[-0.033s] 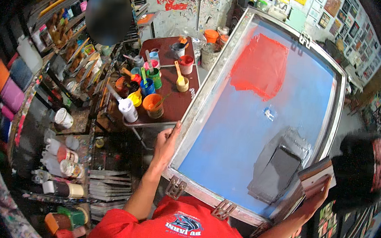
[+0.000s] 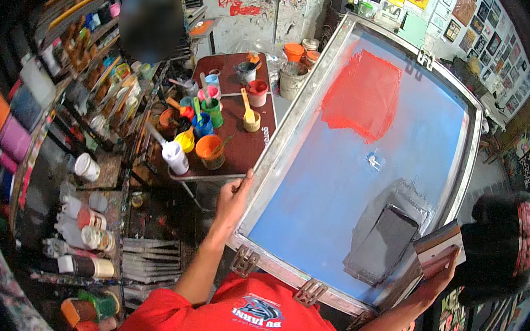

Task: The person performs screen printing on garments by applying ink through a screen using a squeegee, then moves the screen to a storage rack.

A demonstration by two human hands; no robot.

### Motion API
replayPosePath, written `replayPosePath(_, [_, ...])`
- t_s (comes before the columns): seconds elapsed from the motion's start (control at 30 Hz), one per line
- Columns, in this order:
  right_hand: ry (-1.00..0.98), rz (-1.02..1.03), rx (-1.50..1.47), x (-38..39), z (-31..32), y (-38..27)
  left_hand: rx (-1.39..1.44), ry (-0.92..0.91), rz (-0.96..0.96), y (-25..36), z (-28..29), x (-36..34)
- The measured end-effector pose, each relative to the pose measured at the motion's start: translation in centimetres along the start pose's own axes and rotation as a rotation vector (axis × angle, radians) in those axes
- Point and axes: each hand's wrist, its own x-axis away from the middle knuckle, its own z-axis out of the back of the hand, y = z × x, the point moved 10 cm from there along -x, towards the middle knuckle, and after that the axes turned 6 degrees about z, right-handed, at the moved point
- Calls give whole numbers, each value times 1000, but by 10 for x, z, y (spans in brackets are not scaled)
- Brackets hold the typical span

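Observation:
A large screen-printing frame (image 2: 287, 139) with a pale, worn rim and blue mesh (image 2: 313, 195) lies tilted before me. My left hand (image 2: 232, 205) is closed on its near left edge, thumb over the rim. A red ink patch (image 2: 367, 95) covers the far part of the mesh, and a small whitish spot (image 2: 374, 160) shows near the middle. Towards the near right is a dark grey and black ink patch (image 2: 388, 239). At the frame's right edge my right hand (image 2: 441, 272) grips a flat squeegee (image 2: 438, 242), beside the dark patch. Metal clips (image 2: 310, 292) sit on the near rim.
Left of the frame, a dark red table (image 2: 234, 156) bears several ink pots, among them an orange pot (image 2: 209, 151) and a white tub (image 2: 175, 158). Crowded shelves (image 2: 110, 171) line the left. Black printed cloth (image 2: 504, 243) is at the right.
The view has shifted very slightly and the right side looks sharper. Both hands keep their grips; the squeegee has barely moved.

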Motion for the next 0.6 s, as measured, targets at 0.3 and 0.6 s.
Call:
replayPosePath(0.3, [33,-6,77,-161,-48,59,-80,-1,61,-2,-128,-153])
replayPosePath(0.6, [75,-52,38,-321,-118,161,-155,19,34,3,-238,-316])
